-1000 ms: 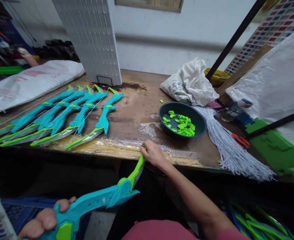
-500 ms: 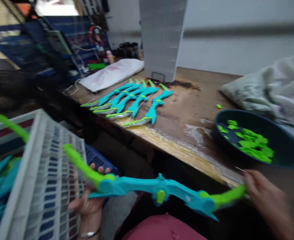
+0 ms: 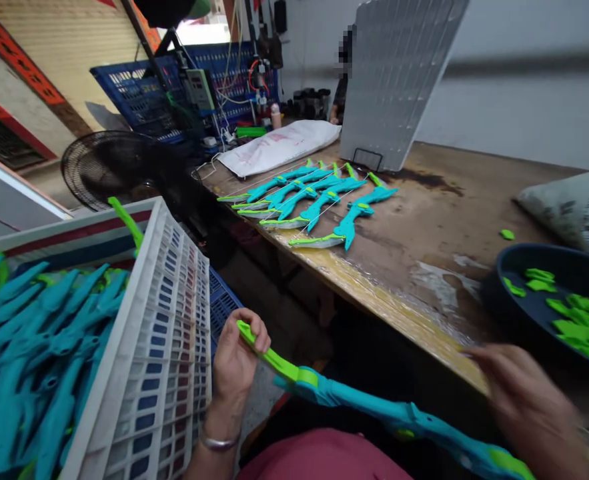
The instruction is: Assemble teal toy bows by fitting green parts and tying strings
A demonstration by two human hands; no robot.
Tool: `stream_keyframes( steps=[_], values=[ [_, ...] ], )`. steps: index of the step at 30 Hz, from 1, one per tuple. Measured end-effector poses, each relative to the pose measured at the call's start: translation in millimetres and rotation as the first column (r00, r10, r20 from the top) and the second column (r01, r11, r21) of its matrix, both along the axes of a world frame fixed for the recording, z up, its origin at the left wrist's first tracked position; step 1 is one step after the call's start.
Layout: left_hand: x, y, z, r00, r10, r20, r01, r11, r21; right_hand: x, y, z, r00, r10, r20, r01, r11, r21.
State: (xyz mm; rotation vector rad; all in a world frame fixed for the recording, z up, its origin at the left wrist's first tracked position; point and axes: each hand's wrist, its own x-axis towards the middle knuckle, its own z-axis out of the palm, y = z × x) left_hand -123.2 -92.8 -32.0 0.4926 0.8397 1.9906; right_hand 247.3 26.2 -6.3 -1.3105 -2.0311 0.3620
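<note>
My left hand (image 3: 241, 360) is closed on the green tip of a teal and green toy bow (image 3: 374, 410). The bow runs down to the right across my lap. My right hand (image 3: 529, 407) is blurred at the table's front edge, just above the bow's other green end. Whether it grips anything I cannot tell. Several more teal bows (image 3: 319, 200) lie side by side on the wooden table (image 3: 424, 220). A dark bowl (image 3: 504, 313) at the right holds small green pieces (image 3: 574, 313).
A white crate (image 3: 159, 347) full of teal bows (image 3: 34, 347) stands at my left, with a blue crate (image 3: 224, 307) below. Behind are a black fan (image 3: 109, 167), a white sack (image 3: 279, 143) and an upright white grid panel (image 3: 399, 80). A person stands behind the panel.
My view has swung left, bringing the white crate in. My left hand went from the bow's grip to its green tip. The bow now slopes down to the right.
</note>
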Motion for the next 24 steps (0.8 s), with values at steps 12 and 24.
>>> stream_keyframes(
  steps=[12, 24],
  values=[
    [34.3, -11.3, 37.3, 0.966, -0.178, -0.187, 0.221, 0.944, 0.245, -199.7, -67.5, 62.7, 0.529, 0.609, -0.590, -0.741, 0.670, 0.027],
    [37.8, -25.3, 40.2, 0.946, -0.256, -0.198, 0.297, 0.930, 0.215, -199.9, -74.4, 60.3, 0.555, 0.691, -0.463, -0.762, 0.646, 0.049]
  ],
)
